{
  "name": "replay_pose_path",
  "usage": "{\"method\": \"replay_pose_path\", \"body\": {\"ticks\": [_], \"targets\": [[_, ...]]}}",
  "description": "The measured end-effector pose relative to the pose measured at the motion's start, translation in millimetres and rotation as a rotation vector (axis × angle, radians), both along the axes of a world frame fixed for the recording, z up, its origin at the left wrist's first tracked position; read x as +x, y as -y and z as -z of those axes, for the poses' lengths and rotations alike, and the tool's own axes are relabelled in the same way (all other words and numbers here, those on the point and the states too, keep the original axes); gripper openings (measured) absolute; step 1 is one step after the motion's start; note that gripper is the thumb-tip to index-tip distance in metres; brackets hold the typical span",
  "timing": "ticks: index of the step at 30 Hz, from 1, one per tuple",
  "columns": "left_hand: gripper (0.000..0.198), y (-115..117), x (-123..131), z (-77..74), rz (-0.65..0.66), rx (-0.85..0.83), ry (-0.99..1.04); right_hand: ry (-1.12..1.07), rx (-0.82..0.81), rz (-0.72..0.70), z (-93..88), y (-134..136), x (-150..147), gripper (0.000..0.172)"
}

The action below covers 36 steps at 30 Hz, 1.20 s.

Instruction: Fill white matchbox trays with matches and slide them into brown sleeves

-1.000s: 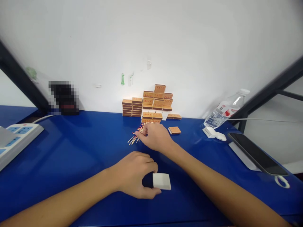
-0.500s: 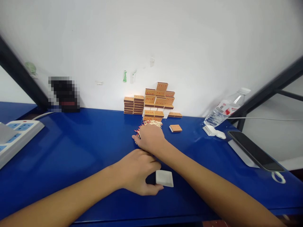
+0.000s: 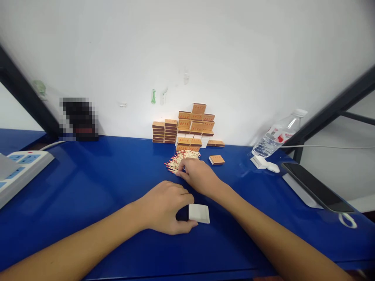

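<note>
Near the middle of the blue table, my left hand (image 3: 166, 208) grips a small white matchbox tray (image 3: 202, 214) by its left end, between thumb and fingers. The open side of the tray appears to face up. Beyond it, my right hand (image 3: 200, 173) reaches into a loose pile of red-tipped matches (image 3: 187, 153). Its thumb and index finger close on matches at the near left side of the pile. How many they hold is hidden. An orange matchbox (image 3: 216, 159) lies just right of the pile.
Stacked matchboxes (image 3: 197, 127) stand against the wall, with a lower stack (image 3: 164, 132) at their left. A water bottle (image 3: 275, 134), white adapter (image 3: 259, 162) and phone (image 3: 316, 187) are on the right. At left are a power strip (image 3: 29, 164) and a blurred dark object (image 3: 82, 119).
My right hand has drawn back toward me and slightly right, uncovering more of the matches. The left hand and tray have shifted a little left and away from me.
</note>
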<state>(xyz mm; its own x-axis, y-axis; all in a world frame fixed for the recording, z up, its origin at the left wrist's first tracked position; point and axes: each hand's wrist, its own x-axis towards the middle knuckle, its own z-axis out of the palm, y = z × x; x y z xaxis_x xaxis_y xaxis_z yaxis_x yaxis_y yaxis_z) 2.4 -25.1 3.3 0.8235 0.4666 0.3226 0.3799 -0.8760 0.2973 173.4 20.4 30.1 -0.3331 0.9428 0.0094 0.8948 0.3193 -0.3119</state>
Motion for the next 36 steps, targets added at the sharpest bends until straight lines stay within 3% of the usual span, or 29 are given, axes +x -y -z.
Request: {"method": "replay_pose_path", "body": {"ticks": [10, 15, 22, 29, 36], "targets": [[0.024, -21.8, -12.3, -7.3, -0.155, -0.060, -0.010, -0.007, -0.024, -0.062, 1.0, -3.1, 55.8, 0.020], [0.024, -30.3, -18.1, -6.4, -0.192, -0.028, 0.025, 0.032, 0.122, -0.149, 0.2, -6.6, 76.8, 0.020], [0.024, -32.7, -18.9, -7.0, -0.217, -0.020, 0.035, -0.091, 0.045, -0.217, 5.2, -11.9, 76.6, 0.016], [0.029, -39.4, -23.6, -6.4, -0.281, 0.024, 0.021, -0.009, -0.012, -0.161, 2.5, -6.8, 76.9, 0.018], [0.031, -41.2, -24.7, -6.0, -0.295, 0.034, -0.009, 0.039, -0.018, -0.205, 5.0, -5.2, 79.5, 0.025]]}}
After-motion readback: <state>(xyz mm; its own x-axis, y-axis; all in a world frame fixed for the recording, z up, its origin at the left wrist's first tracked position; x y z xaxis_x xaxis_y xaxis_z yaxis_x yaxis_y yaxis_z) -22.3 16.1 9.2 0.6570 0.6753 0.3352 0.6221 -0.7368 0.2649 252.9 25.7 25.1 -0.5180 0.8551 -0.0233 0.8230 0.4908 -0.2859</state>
